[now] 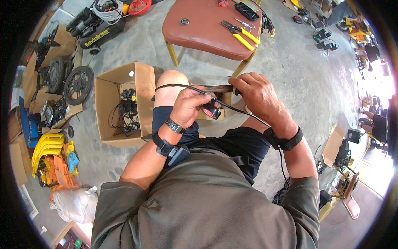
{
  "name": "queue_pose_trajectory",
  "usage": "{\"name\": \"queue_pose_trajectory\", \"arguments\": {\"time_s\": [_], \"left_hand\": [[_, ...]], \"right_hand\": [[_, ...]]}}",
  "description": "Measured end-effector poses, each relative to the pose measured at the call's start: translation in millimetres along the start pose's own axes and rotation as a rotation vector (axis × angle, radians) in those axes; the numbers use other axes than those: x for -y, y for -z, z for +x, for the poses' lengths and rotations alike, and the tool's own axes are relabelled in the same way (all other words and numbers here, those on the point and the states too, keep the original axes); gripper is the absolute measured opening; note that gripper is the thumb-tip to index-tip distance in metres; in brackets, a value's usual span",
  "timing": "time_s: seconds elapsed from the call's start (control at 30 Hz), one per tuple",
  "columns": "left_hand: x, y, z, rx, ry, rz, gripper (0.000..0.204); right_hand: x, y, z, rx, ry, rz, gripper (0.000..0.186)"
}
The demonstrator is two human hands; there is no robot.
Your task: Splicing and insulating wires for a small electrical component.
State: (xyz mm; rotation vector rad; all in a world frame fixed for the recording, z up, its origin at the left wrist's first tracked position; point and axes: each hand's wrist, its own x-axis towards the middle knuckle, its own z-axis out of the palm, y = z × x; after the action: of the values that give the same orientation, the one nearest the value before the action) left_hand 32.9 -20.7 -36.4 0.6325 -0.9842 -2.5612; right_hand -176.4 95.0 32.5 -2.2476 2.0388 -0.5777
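Observation:
Above my lap, my left hand pinches a black cable between thumb and fingers. A roll of black tape hangs at the same fingertips; whether it is gripped or hooked on a finger is hard to tell. My right hand is closed on a knife-like tool with a narrow metal blade, which points left toward my left fingers, next to the cable. The cable extends left past my knee and right beneath my right wrist. The blade's handle is mostly hidden in my right fist.
Ahead stands a brown padded chair bearing yellow-handled pliers, small scissors, a black case and a dark ring. Left of my knee is a cardboard box with tangled wires. Wheels lie farther left.

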Motion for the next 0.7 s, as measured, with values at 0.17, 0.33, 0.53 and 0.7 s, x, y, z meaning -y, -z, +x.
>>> {"name": "queue_pose_trajectory", "arguments": {"time_s": [0.17,0.33,0.53,0.7], "left_hand": [[-1,-1,0,0.001,0.006,0.001,0.015],[-3,-3,1,-0.008,0.004,0.013,0.014],[-3,-14,5,-0.051,-0.088,0.033,0.013],[3,-25,15,-0.099,-0.139,-0.031,0.012]], "right_hand": [[2,4,2,-0.001,0.004,-0.018,0.031],[2,8,1,0.038,0.027,-0.048,0.031],[14,19,-1,0.164,-0.089,-0.139,0.018],[34,31,-3,0.208,-0.172,-0.199,0.012]]}}
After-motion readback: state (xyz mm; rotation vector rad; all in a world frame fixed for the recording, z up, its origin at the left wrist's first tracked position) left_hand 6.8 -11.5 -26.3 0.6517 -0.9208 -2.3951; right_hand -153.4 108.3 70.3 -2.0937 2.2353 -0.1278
